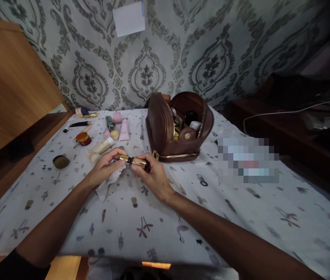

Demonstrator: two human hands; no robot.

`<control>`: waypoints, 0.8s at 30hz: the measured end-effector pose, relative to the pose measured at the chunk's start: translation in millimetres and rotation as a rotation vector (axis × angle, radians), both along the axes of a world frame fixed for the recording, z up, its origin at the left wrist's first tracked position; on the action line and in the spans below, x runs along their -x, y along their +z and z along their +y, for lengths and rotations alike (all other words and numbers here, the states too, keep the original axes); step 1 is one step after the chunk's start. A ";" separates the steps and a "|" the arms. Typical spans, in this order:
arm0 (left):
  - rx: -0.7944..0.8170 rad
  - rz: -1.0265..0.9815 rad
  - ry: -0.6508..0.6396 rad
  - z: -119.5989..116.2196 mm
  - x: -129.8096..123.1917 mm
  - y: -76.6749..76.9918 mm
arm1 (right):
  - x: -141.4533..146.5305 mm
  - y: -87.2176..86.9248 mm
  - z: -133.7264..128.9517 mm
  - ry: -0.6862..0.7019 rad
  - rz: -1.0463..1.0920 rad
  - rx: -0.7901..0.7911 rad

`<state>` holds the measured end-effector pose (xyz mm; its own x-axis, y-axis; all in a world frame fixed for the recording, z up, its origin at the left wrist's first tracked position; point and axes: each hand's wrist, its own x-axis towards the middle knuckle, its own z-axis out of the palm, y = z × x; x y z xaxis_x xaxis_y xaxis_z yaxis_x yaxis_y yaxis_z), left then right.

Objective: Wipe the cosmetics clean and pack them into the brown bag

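Observation:
Over the middle of the cloth-covered table, both hands meet at a small dark bottle (139, 162) with a gold cap (123, 158). My left hand (106, 165) pinches the cap end, and a crumpled white wipe (111, 182) hangs from under its fingers. The bottle's labelled body is gripped by my right hand (156, 179). Cap and bottle lie in one line; I cannot tell whether they are joined. Just beyond my left hand lies a cream-coloured tube (101, 148). Behind my right hand stands an unzipped brown cosmetic bag (165, 132) with several items inside.
Left of the bag lie a pink tube (124, 129), a green bottle (110, 123), a red jar with a gold lid (83, 138) and a round dark disc (61, 161). A pixelated object (248, 160) lies right. Patterned wallpaper (147, 74) rises behind the table.

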<state>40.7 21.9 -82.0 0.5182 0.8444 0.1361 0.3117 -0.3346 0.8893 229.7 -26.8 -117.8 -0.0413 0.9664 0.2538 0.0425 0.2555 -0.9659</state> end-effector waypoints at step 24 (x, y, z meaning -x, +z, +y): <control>0.051 0.006 0.084 2.6 -0.5 -7.5 | 1.0 0.1 -1.4 -0.020 -0.075 -0.083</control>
<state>41.2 24.5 -89.5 0.4458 0.8907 0.0887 0.3424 -0.2613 0.9025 228.7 -28.2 -117.7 -0.0442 0.9430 0.3300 0.1202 0.3329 -0.9353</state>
